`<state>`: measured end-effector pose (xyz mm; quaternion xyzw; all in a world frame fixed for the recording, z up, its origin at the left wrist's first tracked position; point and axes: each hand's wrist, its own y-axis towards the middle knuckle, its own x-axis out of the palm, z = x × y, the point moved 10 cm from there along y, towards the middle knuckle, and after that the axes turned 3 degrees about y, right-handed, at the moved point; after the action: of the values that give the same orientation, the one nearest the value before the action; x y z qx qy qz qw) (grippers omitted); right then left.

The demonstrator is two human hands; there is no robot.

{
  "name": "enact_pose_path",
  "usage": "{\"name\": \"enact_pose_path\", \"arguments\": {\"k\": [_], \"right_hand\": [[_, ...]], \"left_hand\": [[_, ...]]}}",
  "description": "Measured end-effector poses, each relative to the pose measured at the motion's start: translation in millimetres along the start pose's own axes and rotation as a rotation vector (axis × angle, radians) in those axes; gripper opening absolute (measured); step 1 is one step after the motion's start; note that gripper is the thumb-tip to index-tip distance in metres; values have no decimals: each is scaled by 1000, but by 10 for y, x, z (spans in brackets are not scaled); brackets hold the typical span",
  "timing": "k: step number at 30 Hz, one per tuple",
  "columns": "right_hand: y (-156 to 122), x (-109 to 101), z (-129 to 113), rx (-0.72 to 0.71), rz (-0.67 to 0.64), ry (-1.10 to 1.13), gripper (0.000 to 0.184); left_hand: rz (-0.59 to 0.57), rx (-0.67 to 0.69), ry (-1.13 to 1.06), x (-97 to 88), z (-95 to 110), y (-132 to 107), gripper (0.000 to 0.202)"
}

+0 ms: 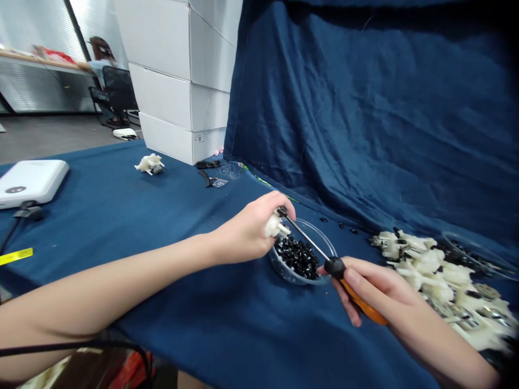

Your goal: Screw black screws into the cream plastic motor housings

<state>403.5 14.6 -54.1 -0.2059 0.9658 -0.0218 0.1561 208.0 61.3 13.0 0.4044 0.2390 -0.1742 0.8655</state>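
My left hand (247, 232) grips a small white plastic part (275, 225) just above the rim of a transparent round bowl (302, 276). My right hand (377, 292) holds a screwdriver (360, 302) with an orange and black handle. Its steel shaft (304, 235) crosses over the bowl, and its tip meets the white part near my left fingers. Small black pieces (297, 257) fill the bowl's bottom. Just right of my right hand lies a heap of white plastic assemblies (438, 275), partly blurred at the frame's edge.
A navy cloth (121, 227) covers the table and another (357, 108) hangs behind it. Nearby are a white flat device (30, 182), a white assembly (150, 164), a transparent dish (474, 254) and stacked white boxes (178, 70). A seated person (103, 67) is far back left.
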Motion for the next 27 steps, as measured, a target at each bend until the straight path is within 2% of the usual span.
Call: {"name": "enact_pose_path", "arguments": {"k": [4,7,12,17,27], "right_hand": [[46,-22,60,15,32,33,57],[27,-104,43,19,109,-19,58],[-28,-110,-6,73,152,-115,64],[-38,-93,0,97,184,-135,70],[-57,-98,-57,71,216,-119,66]], "left_hand": [[-6,-368,-329,124,-306,-36,43],[8,-488,-500,166,-402,-45,49],[-55,-505,-504,190,-397,-46,49],[-59,-486,-480,162,-373,-48,48],[-58,-462,-457,116,-346,-30,48]]}}
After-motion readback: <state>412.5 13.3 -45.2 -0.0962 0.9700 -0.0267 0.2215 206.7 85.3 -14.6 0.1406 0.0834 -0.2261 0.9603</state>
